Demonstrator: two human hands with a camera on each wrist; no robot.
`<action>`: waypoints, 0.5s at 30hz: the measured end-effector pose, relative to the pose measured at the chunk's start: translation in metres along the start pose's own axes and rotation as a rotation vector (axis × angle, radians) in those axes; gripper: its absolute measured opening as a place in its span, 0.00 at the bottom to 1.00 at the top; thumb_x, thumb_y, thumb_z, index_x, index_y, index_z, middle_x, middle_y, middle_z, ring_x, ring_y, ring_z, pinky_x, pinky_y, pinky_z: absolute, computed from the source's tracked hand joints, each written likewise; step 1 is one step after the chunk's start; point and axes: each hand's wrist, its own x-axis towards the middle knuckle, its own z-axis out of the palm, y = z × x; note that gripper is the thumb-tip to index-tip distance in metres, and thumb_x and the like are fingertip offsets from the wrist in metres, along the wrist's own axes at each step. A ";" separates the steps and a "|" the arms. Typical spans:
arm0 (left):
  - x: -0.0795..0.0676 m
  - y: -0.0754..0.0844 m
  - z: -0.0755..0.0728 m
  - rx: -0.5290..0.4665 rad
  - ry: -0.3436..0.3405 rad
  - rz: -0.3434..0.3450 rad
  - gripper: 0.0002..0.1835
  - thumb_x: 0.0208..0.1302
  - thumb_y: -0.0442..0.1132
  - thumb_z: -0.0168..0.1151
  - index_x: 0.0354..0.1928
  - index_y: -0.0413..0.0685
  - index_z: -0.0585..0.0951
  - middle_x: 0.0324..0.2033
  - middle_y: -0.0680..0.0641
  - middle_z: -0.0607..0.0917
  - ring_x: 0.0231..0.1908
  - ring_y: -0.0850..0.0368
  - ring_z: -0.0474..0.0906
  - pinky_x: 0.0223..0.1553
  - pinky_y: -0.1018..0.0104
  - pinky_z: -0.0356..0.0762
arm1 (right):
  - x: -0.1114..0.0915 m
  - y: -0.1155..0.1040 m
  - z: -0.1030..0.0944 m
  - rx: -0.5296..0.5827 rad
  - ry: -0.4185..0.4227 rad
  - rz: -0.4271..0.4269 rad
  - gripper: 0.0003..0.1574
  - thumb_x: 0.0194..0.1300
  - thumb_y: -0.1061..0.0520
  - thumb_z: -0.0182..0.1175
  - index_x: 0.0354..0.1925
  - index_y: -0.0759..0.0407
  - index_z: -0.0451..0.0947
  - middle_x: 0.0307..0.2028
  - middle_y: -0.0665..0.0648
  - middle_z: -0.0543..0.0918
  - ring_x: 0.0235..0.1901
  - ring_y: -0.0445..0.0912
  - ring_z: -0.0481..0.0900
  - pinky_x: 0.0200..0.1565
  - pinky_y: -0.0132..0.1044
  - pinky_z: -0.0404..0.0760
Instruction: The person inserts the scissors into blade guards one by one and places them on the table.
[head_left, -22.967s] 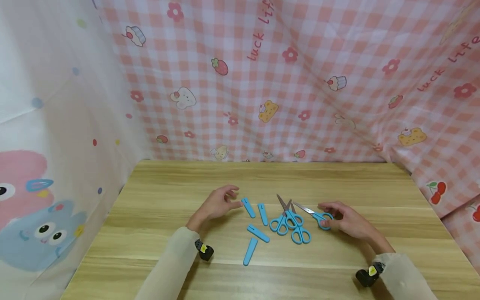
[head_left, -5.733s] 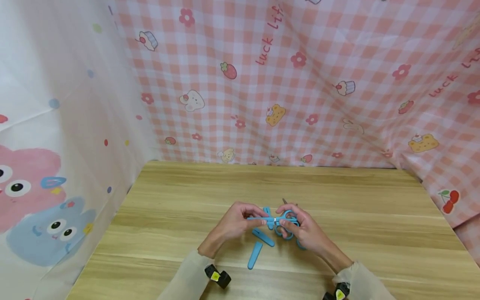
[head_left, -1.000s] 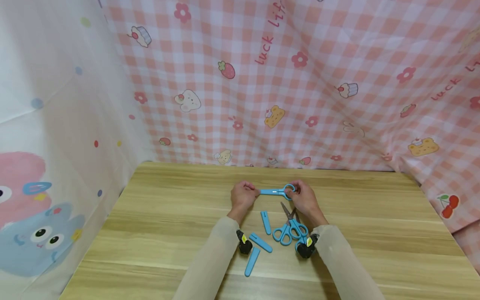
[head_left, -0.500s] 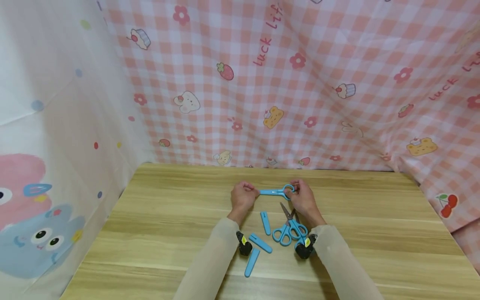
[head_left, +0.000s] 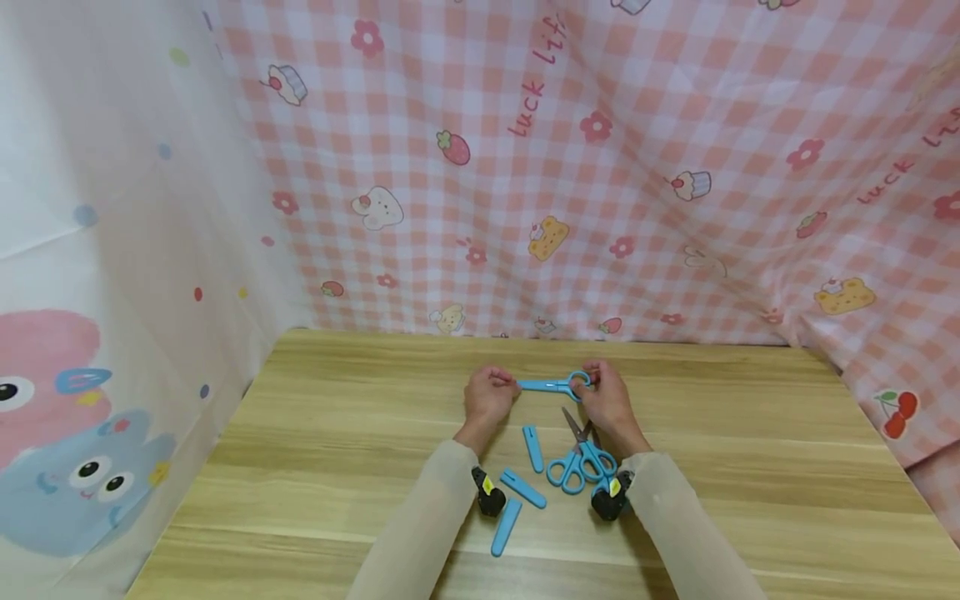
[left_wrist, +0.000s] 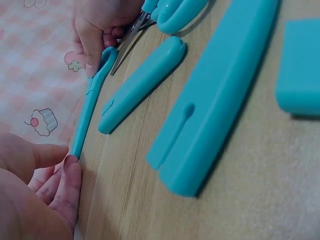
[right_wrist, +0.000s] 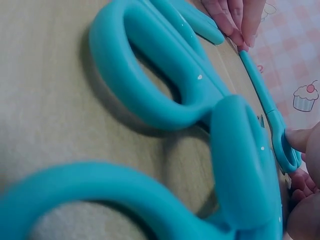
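Observation:
A pair of blue-handled scissors (head_left: 581, 386) lies crosswise near the back of the table, its blades covered by a blue sheath (head_left: 538, 385). My left hand (head_left: 489, 398) pinches the sheath's closed tip between thumb and fingers. At the other end, my right hand (head_left: 609, 405) grips the handle loops, thumb against one loop. Closer to me, a cluster of uncovered scissors (head_left: 587, 460) overlaps, blades pointing away; my right wrist camera hides part of it. Three loose blue sheaths lie left of the cluster: one upper sheath (head_left: 532, 448), one slanted sheath (head_left: 523, 488) and one front sheath (head_left: 506, 527).
The wooden table (head_left: 337, 433) reaches back to a pink checked cloth (head_left: 420, 250) hanging behind it. A white printed cloth (head_left: 135, 250) hangs on the left. Both forearms pass on either side of the loose sheaths and scissors.
Earlier, these scissors lay uncovered by the cluster; later both hands held them, sheathed, above the loose pieces. Since then they have moved to the back. Over the last second the hands stay nearly still.

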 end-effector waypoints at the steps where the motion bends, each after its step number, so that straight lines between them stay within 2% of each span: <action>1: 0.000 0.000 0.000 -0.006 0.000 0.005 0.08 0.54 0.31 0.72 0.35 0.45 0.82 0.32 0.49 0.88 0.30 0.58 0.81 0.37 0.65 0.77 | 0.000 0.000 0.000 -0.001 0.002 -0.002 0.23 0.70 0.59 0.60 0.58 0.68 0.69 0.43 0.65 0.76 0.41 0.54 0.72 0.42 0.41 0.70; 5: 0.000 0.000 0.000 -0.022 -0.007 0.019 0.09 0.53 0.30 0.71 0.36 0.44 0.82 0.32 0.48 0.89 0.31 0.58 0.81 0.38 0.65 0.77 | -0.001 -0.001 -0.001 0.003 0.004 -0.006 0.23 0.70 0.58 0.61 0.57 0.68 0.69 0.43 0.66 0.75 0.42 0.55 0.72 0.44 0.42 0.70; 9: 0.000 -0.001 -0.002 -0.053 -0.029 0.001 0.09 0.55 0.30 0.71 0.37 0.44 0.81 0.33 0.48 0.88 0.32 0.57 0.81 0.37 0.66 0.78 | -0.001 0.001 -0.003 0.024 -0.011 -0.006 0.24 0.70 0.58 0.60 0.58 0.68 0.68 0.45 0.66 0.74 0.43 0.56 0.71 0.46 0.44 0.71; 15: 0.001 -0.004 -0.006 -0.161 -0.076 -0.031 0.11 0.58 0.29 0.68 0.42 0.42 0.79 0.34 0.46 0.85 0.31 0.57 0.80 0.34 0.69 0.79 | -0.003 0.003 -0.008 0.073 -0.059 0.018 0.28 0.72 0.55 0.58 0.63 0.66 0.65 0.50 0.65 0.73 0.45 0.53 0.72 0.44 0.41 0.74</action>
